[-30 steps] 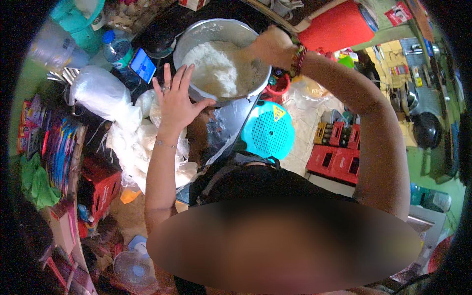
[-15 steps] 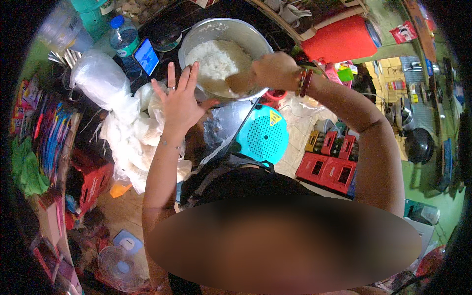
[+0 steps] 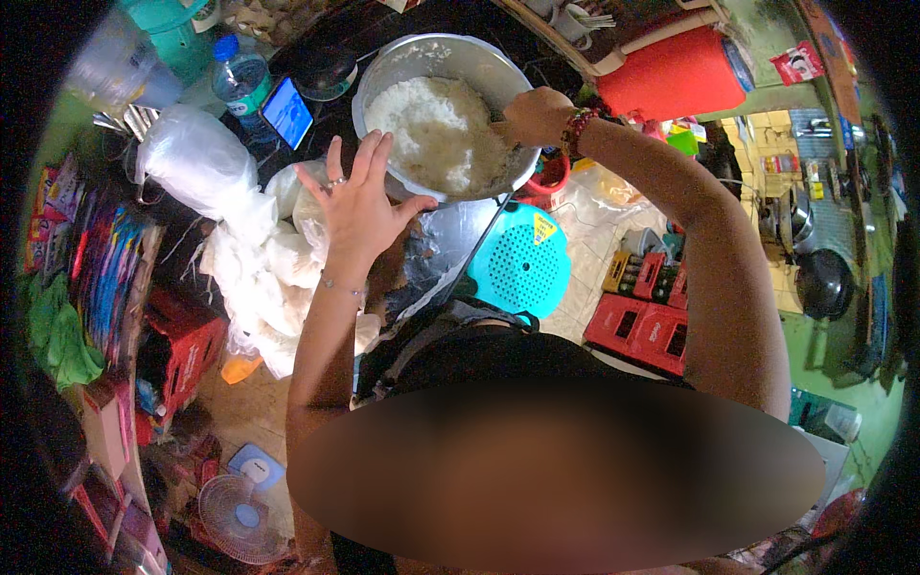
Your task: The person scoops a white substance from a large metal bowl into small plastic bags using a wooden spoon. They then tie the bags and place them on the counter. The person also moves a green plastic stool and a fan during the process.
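A large round metal pot [image 3: 367,84] stands ahead of me. White and tan grainy stuff [image 3: 433,134], which looks like flour or rice, fills its lower part. My right hand [image 3: 540,117], beaded bracelets at its wrist, is closed at the pot's right side on what looks like a wooden paddle [image 3: 500,136]. Most of that paddle is hidden by the hand and the mixture. My left hand [image 3: 359,206] has its fingers spread against the pot's near left rim, the thumb along the edge; nothing is held in it.
White plastic bags [image 3: 259,259] lie left of my left arm. Behind them stand a lit phone [image 3: 287,113] and a water bottle [image 3: 240,81]. A turquoise perforated stool [image 3: 522,261] is below the pot, with red crates [image 3: 637,331] to its right and a red container [image 3: 676,81] far right.
My right hand has moved right toward the pot's rim, drawing the paddle with it. Tan stuff covers more of the white. My left hand stays at the near left rim.
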Demonstrator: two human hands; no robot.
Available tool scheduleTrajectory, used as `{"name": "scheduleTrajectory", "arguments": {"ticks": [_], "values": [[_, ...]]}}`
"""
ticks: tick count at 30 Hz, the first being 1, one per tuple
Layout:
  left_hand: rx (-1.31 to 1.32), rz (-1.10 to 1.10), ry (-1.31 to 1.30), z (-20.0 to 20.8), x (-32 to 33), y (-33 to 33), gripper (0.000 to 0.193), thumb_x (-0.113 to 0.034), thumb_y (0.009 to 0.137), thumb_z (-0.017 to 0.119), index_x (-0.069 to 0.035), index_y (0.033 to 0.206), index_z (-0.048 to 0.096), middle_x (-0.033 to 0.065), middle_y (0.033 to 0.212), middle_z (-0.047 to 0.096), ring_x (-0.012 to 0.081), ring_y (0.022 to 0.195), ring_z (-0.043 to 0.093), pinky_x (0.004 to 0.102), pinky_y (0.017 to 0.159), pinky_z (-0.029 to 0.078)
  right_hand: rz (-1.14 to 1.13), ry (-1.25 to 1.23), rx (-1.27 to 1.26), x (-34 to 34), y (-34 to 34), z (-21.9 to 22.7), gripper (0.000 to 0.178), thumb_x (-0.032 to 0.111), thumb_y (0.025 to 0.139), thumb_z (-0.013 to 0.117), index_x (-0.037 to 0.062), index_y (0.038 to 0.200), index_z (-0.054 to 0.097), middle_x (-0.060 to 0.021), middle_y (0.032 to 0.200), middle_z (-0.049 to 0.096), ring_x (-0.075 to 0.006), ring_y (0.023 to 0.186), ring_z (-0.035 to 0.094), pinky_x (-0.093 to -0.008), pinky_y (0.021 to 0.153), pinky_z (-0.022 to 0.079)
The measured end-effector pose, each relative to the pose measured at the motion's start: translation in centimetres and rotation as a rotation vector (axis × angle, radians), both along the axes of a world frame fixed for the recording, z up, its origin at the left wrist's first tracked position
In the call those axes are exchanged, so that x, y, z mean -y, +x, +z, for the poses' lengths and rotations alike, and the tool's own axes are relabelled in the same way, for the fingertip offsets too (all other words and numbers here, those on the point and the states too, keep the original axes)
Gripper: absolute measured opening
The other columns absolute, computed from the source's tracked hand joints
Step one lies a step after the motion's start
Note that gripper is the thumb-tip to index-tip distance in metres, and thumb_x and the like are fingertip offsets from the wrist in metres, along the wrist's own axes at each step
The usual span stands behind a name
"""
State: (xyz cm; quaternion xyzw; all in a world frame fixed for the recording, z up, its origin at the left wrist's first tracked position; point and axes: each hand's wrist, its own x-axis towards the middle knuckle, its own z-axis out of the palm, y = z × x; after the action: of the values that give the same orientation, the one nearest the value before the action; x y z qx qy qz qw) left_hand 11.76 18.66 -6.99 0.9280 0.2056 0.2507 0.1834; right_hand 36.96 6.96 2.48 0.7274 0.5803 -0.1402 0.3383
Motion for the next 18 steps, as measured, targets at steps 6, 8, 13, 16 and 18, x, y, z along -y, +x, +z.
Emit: {"name": "scheduleTrajectory", "arguments": {"ticks": [6, 8, 13, 16, 18], "values": [[-0.040, -0.010, -0.060, 0.4, 0.3, 0.1, 0.092, -0.064, 0.060, 0.071, -0.014, 0.133, 0.047, -0.0049, 0.137, 0.041, 0.0325, 0.132, 0.025, 0.0726, 0.100, -0.003, -0.220, 0.064, -0.218, 2.7, 1.2, -3.1, 0.034, 0.033, 0.081, 0.057, 0.0015, 0.080, 0.068, -0.0219, 0.077, 0.066, -0.0347, 0.075, 0.067, -0.0453, 0.068, 0.054], [-0.037, -0.015, -0.061, 0.4, 0.2, 0.2, 0.093, -0.064, 0.059, 0.071, -0.014, 0.133, 0.046, -0.0048, 0.137, 0.041, 0.0324, 0.131, 0.026, 0.0728, 0.100, -0.003, -0.232, 0.072, -0.313, 2.9, 0.5, -2.5, 0.036, 0.037, 0.081, 0.056, 0.0030, 0.081, 0.069, -0.0208, 0.077, 0.066, -0.0354, 0.075, 0.067, -0.0459, 0.068, 0.053], [-0.067, -0.010, -0.069, 0.5, 0.1, -0.1, 0.094, -0.063, 0.061, 0.071, -0.017, 0.138, 0.040, -0.0032, 0.141, 0.039, 0.0315, 0.133, 0.027, 0.0713, 0.101, -0.002, -0.294, 0.101, -0.449, 2.2, -3.1, -1.0, 0.040, 0.041, 0.083, 0.054, 0.0037, 0.082, 0.069, -0.0205, 0.076, 0.065, -0.0364, 0.076, 0.066, -0.0459, 0.069, 0.052], [-0.042, -0.009, -0.071, 0.4, 0.1, 0.0, 0.096, -0.064, 0.060, 0.070, -0.016, 0.138, 0.041, -0.0037, 0.140, 0.039, 0.0319, 0.133, 0.026, 0.0712, 0.101, -0.002, -0.405, 0.154, -0.400, 1.9, -4.0, -4.3, 0.039, 0.040, 0.083, 0.053, 0.0031, 0.084, 0.068, -0.0215, 0.077, 0.065, -0.0372, 0.077, 0.065, -0.0458, 0.069, 0.051], [-0.008, -0.009, -0.064, 0.0, 0.2, 0.1, 0.097, -0.066, 0.059, 0.070, -0.014, 0.136, 0.043, -0.0045, 0.139, 0.040, 0.0325, 0.131, 0.026, 0.0707, 0.102, -0.003, -0.373, 0.160, -0.318, 1.0, -4.5, -4.8, 0.040, 0.039, 0.082, 0.054, 0.0019, 0.082, 0.068, -0.0219, 0.078, 0.065, -0.0384, 0.077, 0.065, -0.0471, 0.070, 0.051]]}}
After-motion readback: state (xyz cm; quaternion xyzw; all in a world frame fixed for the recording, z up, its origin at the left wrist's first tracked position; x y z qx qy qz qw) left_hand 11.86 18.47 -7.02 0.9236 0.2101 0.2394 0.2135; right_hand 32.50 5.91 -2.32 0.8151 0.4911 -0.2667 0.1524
